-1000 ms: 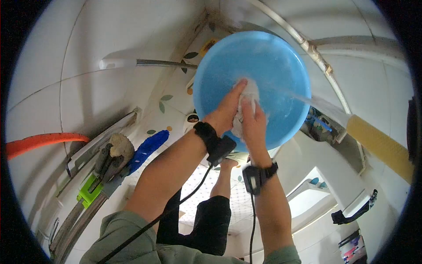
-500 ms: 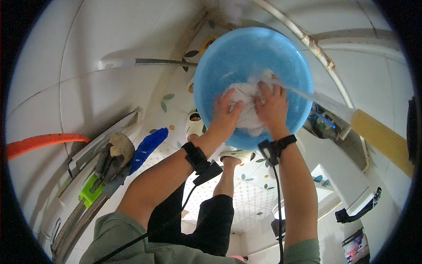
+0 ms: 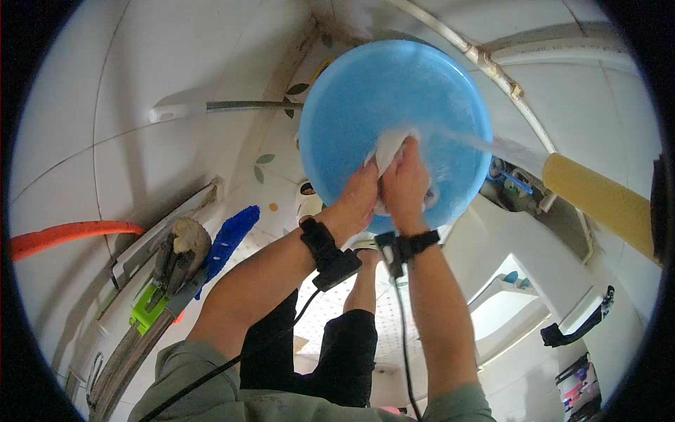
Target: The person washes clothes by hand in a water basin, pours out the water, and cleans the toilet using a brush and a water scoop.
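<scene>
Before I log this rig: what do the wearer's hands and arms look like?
Left hand and right hand: no gloves. Each wrist has a black band-like strap carrying a dark boxy module, with a thin dark cable running back toward the body. Plain grey-green fabric sleeves end well short of the wrists. No readable markings.

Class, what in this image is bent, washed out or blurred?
Head view: wall seams at image left bow and the corners go black; head view: floor between the legs looks washed out; head view: water jet shows as a soft streak.
</scene>
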A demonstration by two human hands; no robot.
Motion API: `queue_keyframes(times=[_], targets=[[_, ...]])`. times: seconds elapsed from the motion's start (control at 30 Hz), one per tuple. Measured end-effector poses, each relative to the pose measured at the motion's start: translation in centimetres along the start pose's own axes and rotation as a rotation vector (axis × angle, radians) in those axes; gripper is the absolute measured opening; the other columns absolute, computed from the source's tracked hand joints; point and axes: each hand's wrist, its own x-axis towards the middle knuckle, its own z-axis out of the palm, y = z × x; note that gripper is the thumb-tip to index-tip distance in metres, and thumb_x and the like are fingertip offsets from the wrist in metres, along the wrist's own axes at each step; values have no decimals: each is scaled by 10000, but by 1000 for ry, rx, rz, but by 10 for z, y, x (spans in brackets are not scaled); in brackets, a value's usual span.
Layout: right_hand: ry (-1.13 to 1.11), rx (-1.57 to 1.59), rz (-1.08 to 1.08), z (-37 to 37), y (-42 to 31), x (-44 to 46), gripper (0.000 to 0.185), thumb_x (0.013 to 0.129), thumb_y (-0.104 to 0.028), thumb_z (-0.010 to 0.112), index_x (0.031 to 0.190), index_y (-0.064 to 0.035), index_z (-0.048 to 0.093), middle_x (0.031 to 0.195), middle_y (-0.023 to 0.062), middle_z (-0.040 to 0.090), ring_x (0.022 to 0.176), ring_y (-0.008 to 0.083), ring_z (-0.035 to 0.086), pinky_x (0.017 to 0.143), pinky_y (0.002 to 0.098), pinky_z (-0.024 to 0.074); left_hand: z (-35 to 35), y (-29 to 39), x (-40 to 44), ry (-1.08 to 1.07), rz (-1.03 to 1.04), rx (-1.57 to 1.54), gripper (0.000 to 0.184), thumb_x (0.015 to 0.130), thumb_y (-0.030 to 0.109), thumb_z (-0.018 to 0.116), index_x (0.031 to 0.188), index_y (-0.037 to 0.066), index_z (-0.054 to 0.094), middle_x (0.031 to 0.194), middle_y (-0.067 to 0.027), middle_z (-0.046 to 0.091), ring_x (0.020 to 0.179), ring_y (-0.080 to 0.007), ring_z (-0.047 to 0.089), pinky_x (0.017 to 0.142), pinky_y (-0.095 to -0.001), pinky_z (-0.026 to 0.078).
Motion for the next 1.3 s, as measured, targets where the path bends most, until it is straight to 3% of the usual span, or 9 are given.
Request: queue_keyframes(times=[0.1,0.2,0.4,0.63,0.77,0.87,0.97,1.03,1.3], targets=[[79,-138,-72,6,44,44,299,921,-222,479,1104,-3,567,857,274,640,843,430,642,678,498,495,-4,-9,-14,-66,47,124,574,976,530,444,1359,102,450,1315,-71,541,1225,-192,497,1040,-370,388],[12,741,425,-7,47,66,344,921,-251,491,1134,4,583,910,282,647,864,396,660,712,459,509,2,-14,-16,-73,122,369,589,977,546,428,1379,115,421,1317,-78,539,1222,-194,500,1040,-370,391],[-197,367,136,-20,-25,-15,391,910,-296,529,1171,-13,600,907,261,670,848,410,663,741,451,507,-4,40,16,-198,-205,-278,597,971,571,422,1358,117,453,1344,-71,520,1229,-198,501,1036,-367,399],[95,-155,-100,7,19,22,271,937,-260,506,995,-10,591,870,217,629,798,413,620,740,487,492,7,9,-4,-74,46,140,555,984,488,462,1404,126,440,1383,-83,492,1263,-215,474,1044,-357,387],[-26,1247,492,-32,66,67,361,927,-234,538,1190,12,539,1024,193,627,1002,301,606,896,416,462,2,6,-16,-164,250,522,568,985,415,495,1457,123,368,1438,-99,437,1302,-236,431,1084,-375,330],[94,391,372,-59,68,52,414,899,-211,571,1260,-16,519,1182,219,590,1122,328,568,965,418,429,-12,19,-17,35,263,532,604,982,370,511,1493,132,291,1498,-107,352,1349,-255,363,1118,-397,274],[304,-580,-235,-64,61,28,420,858,-187,599,1241,-23,542,1263,225,545,1136,363,556,979,439,425,-28,6,-17,190,330,473,657,977,377,511,1517,150,214,1546,-114,255,1392,-281,288,1139,-416,236],[145,-637,-477,-47,40,21,430,833,-166,604,1234,-23,545,1258,233,538,1125,390,547,966,453,434,-29,1,-24,226,265,365,689,973,412,504,1526,160,178,1564,-119,208,1409,-300,250,1147,-428,221],[-84,578,287,-23,55,46,339,873,-133,567,1193,-22,578,1124,203,618,972,314,613,829,434,481,8,-14,1,4,-168,-241,770,935,632,434,1508,160,227,1529,-123,283,1383,-314,303,1137,-447,264]])
